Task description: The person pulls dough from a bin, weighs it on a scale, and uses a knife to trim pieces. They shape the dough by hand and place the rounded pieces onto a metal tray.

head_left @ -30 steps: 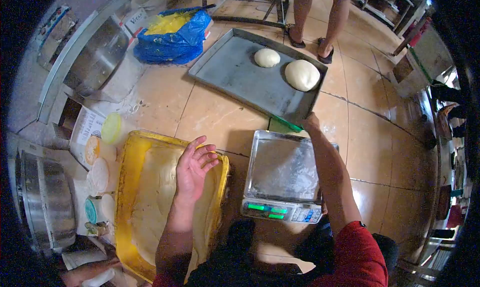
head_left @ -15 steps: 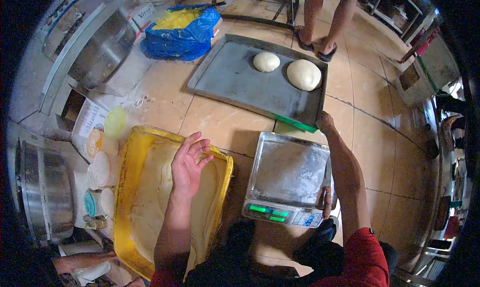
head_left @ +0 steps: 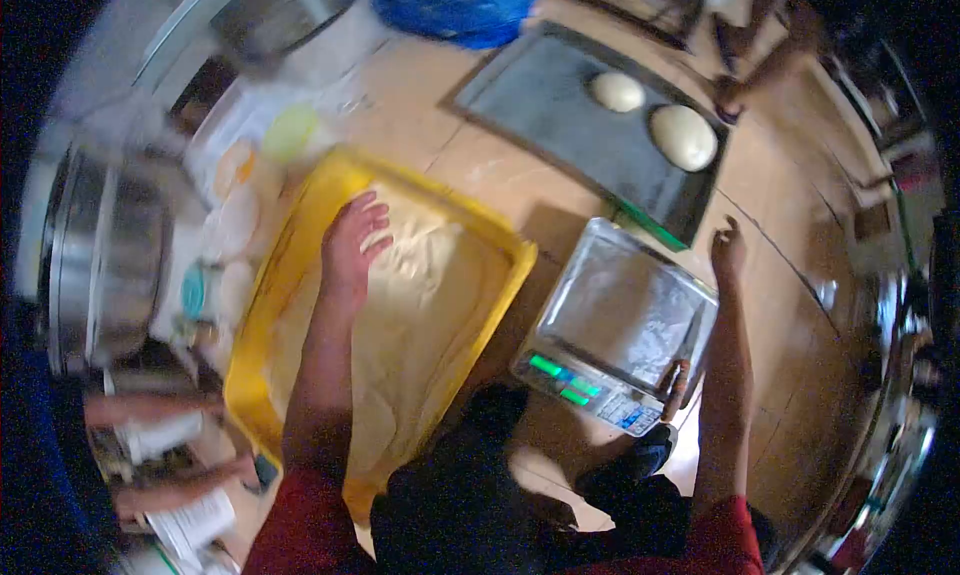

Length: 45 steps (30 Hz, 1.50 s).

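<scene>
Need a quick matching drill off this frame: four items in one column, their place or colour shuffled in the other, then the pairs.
Items
1. left hand
2. right hand
3. two dough balls
4. scale

Places or colours
A. on the grey tray
B. on the dough in the yellow tub
C. on the floor, green digits lit on its front
D. open, beside the far right corner of the scale pan

Pairs: 1-B, 2-D, 3-A, 4-C
</scene>
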Each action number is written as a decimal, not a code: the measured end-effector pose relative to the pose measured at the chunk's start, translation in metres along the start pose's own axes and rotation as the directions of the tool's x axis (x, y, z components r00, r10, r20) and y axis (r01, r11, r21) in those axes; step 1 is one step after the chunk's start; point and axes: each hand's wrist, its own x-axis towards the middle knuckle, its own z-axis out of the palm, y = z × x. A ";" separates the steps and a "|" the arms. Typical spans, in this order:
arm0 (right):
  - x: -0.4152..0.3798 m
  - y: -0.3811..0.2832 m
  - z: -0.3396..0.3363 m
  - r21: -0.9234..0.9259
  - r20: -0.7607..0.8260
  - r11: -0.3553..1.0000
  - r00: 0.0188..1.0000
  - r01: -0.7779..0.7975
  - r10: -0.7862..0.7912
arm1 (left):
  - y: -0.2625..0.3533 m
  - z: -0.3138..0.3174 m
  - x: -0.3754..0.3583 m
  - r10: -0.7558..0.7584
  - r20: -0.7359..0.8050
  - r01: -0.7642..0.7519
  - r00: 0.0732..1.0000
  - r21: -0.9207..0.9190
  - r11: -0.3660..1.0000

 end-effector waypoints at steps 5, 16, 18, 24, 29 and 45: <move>-0.075 -0.012 -0.057 -0.157 0.086 0.988 0.996 -0.005 0.019 | -0.068 -0.154 0.026 0.240 -0.070 -0.041 0.968 0.902 0.429; -0.243 -0.066 -0.095 -0.354 0.407 0.887 0.805 -0.296 0.432 | -0.123 -0.039 -0.039 -0.088 0.436 -0.444 0.895 0.890 -0.101; -0.248 -0.082 -0.096 -0.404 0.446 0.897 0.818 -0.178 0.363 | -0.165 -0.034 -0.028 0.004 0.587 -0.561 0.809 0.776 -0.287; -0.256 -0.037 -0.071 -0.429 0.182 0.902 0.975 -0.042 0.132 | -0.173 -0.005 -0.039 0.413 0.545 -0.393 0.729 -0.160 0.906; -0.237 -0.054 -0.050 -0.288 0.139 0.953 0.989 0.094 -0.056 | -0.199 0.002 -0.001 -0.055 0.751 -0.734 0.658 0.623 -0.269; -0.264 -0.314 0.065 0.804 0.246 0.590 0.945 -0.074 -0.217 | -0.146 0.063 0.040 -0.408 0.288 -0.378 0.866 0.912 -0.159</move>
